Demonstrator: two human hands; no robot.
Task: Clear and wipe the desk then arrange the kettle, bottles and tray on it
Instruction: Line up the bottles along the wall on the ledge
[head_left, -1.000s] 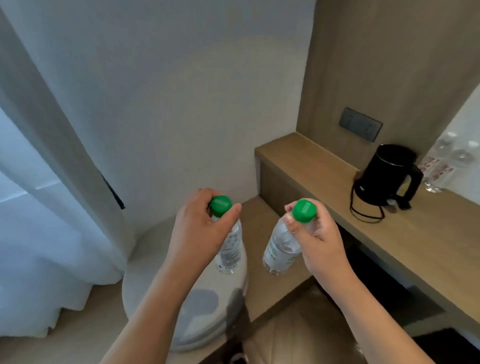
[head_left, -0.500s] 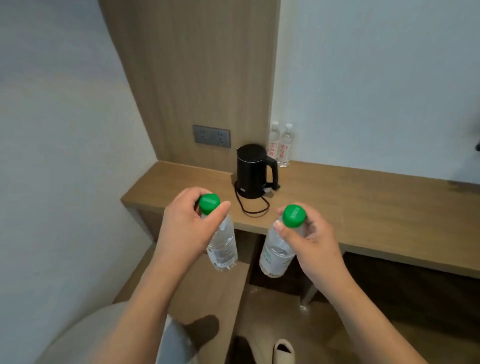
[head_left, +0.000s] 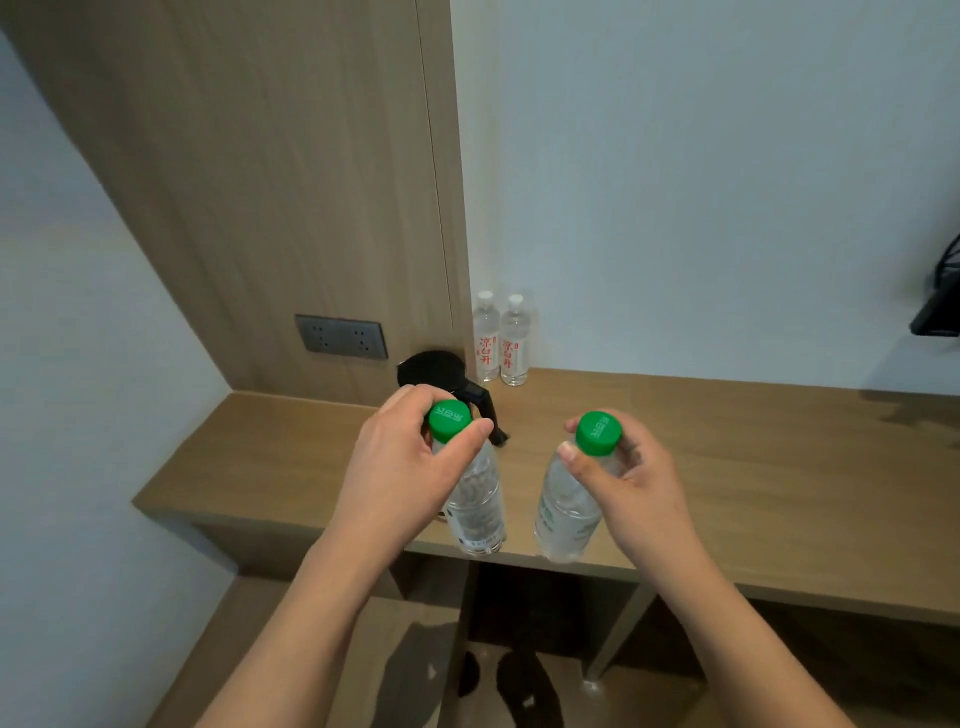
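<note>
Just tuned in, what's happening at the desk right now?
A person holds two green-capped water bottles by their necks above the front edge of the wooden desk: the left hand grips one bottle, the right hand grips the other. Neither is clearly set down yet. At the back stand a black kettle and two white-capped bottles against the wall.

Single head view only, my sole feed. Looks forward and down from standing height onto wooden desk (head_left: 779, 467) against wall corner; hands near lens at frame centre, desk's back edge farther off.
</note>
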